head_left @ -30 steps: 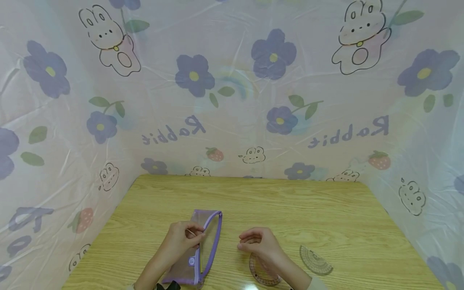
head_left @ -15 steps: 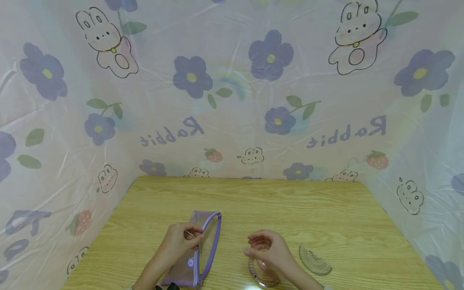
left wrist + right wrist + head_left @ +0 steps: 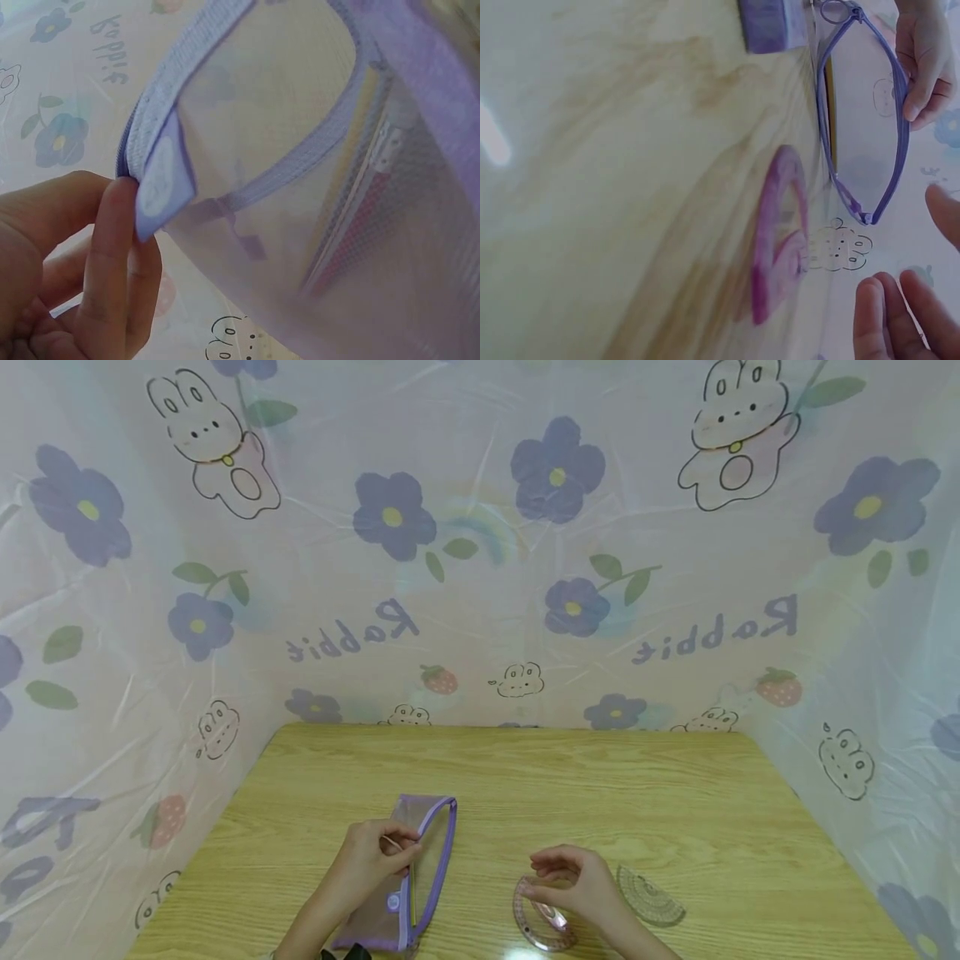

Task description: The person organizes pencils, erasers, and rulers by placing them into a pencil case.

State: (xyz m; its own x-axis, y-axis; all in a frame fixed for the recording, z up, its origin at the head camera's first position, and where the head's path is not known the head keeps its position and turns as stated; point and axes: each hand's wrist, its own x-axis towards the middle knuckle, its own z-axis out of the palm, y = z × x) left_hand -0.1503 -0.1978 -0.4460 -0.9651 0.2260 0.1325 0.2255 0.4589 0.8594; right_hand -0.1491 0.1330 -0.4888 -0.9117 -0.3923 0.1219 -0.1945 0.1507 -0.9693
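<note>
Where my left grip (image 3: 375, 847) pinches, the zip tape (image 3: 161, 105) is woven cloth, ribbed and matt, with a smooth, soft-looking tag (image 3: 166, 187) on it. The pouch (image 3: 375, 918) itself is sheer mesh, finely gridded. Behind that mesh I make out a pencil (image 3: 360, 221) with a silvery band that looks like metal. The pink protractor (image 3: 766, 225) is see-through plastic, glossy enough to glint; the clear protractor (image 3: 648, 897) looks like plastic too, but duller. My table (image 3: 480, 777) shows wood grain, smooth, with a bright glare. The sheet (image 3: 480, 585) is thin, creased and faintly shiny, plastic or coated cloth, I can't tell which.
</note>
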